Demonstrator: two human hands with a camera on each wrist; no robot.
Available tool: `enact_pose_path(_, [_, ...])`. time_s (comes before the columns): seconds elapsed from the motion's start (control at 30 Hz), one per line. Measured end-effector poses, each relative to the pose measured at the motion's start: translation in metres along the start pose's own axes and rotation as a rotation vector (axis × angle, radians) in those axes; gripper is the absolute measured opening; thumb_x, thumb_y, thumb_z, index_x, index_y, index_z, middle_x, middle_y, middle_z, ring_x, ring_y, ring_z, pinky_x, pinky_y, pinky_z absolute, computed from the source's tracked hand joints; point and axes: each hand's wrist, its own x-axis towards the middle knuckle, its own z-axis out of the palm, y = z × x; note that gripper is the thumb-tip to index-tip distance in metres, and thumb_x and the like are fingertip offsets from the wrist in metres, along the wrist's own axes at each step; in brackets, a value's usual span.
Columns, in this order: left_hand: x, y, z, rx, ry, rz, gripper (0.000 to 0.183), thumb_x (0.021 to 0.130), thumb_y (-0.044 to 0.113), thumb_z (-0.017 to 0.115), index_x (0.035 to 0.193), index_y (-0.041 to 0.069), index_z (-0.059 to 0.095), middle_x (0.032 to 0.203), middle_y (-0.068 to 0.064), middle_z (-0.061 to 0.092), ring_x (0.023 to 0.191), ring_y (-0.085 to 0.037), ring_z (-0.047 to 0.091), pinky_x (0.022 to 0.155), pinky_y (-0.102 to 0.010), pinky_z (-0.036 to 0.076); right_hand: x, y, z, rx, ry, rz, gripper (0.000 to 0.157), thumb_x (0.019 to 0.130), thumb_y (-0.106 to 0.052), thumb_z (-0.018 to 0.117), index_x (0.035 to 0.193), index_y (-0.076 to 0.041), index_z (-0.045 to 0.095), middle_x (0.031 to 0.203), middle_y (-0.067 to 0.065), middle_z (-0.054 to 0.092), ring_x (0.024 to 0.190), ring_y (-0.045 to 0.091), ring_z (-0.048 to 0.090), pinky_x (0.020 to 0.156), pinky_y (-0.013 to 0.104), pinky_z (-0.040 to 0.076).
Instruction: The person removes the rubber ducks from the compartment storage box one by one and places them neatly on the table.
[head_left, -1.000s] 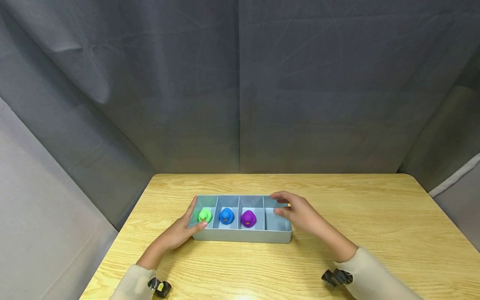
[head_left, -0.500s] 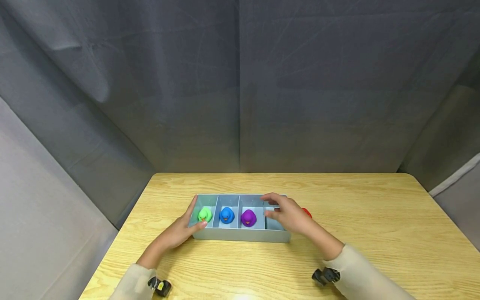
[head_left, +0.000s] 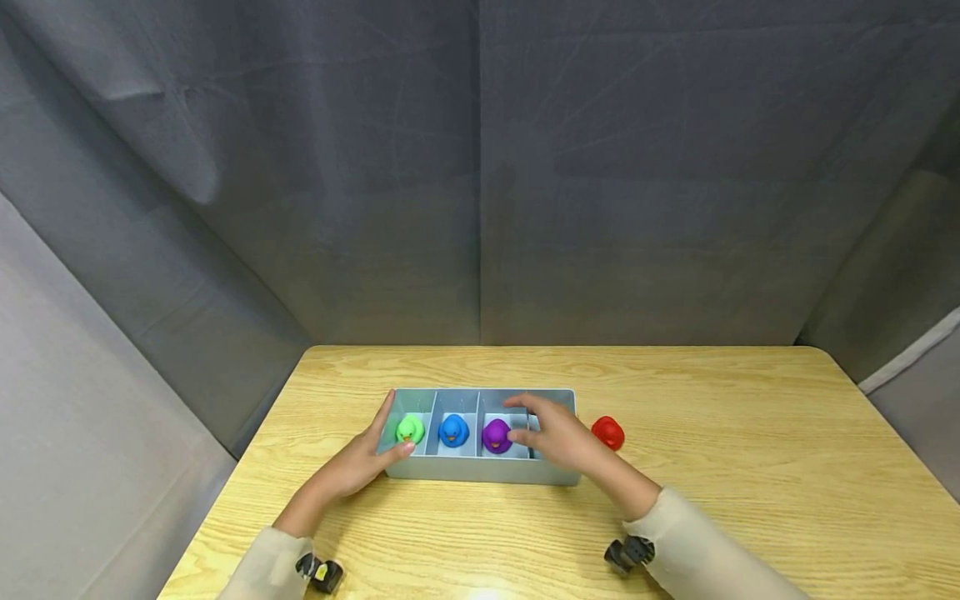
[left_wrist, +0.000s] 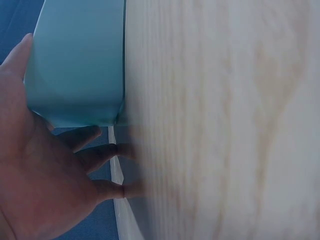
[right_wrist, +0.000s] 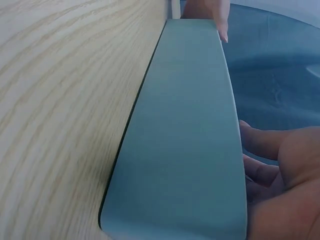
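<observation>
A grey-blue divided box (head_left: 480, 470) lies lengthwise on the table, seen from its front wall in both wrist views. From left to right its compartments hold a green rubber duck (head_left: 409, 430), a blue one and a purple rubber duck (head_left: 497, 436). My left hand (head_left: 356, 462) holds the box's left end, thumb over the front rim and fingers along the end wall. Over the two right compartments is my right hand (head_left: 558, 435), its thumb and fingers apart around the purple duck's right side; contact cannot be told. It partly hides the rightmost compartment.
On the wooden table (head_left: 712, 433), just right of the box, sits a red rubber duck (head_left: 608, 432). Grey cloth (head_left: 480, 208) hangs behind the table's far edge and at the sides.
My right hand has moved left from the rightmost compartment to the purple duck. The red duck, hidden behind that hand a second ago, has come into view. My left hand stays put.
</observation>
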Motion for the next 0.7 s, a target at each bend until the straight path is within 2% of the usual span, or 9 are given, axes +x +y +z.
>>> enact_pose_path(0.3, [0.0, 0.0, 0.001, 0.0, 0.0, -0.003, 0.094, 0.103, 0.052, 0.058, 0.164, 0.038, -0.012, 0.173, -0.013, 0.003, 0.153, -0.048, 0.019, 0.118, -0.071, 0.02, 0.004, -0.003, 0.009, -0.017, 0.001, 0.051, 0.047, 0.095, -0.011, 0.075, 0.14, -0.007, 0.062, 0.147, 0.016, 0.058, 0.138, 0.042, 0.05, 0.11, 0.061, 0.042])
enact_pose_path(0.57, [-0.001, 0.0, 0.0, -0.002, 0.004, -0.003, 0.094, 0.103, 0.052, 0.058, 0.165, 0.037, -0.012, 0.173, -0.014, 0.004, 0.153, -0.049, 0.019, 0.118, -0.071, 0.021, 0.008, 0.0, 0.018, -0.038, 0.014, 0.031, 0.047, 0.093, -0.01, 0.076, 0.138, -0.006, 0.064, 0.143, 0.014, 0.062, 0.138, 0.041, 0.051, 0.112, 0.059, 0.041])
enact_pose_path(0.7, [-0.001, -0.001, 0.0, -0.001, 0.004, -0.005, 0.095, 0.103, 0.052, 0.058, 0.165, 0.037, -0.012, 0.173, -0.015, 0.004, 0.153, -0.049, 0.019, 0.118, -0.071, 0.021, 0.009, 0.002, 0.022, -0.083, 0.027, 0.019, 0.046, 0.092, -0.011, 0.078, 0.136, -0.006, 0.066, 0.141, 0.014, 0.064, 0.137, 0.042, 0.051, 0.115, 0.061, 0.035])
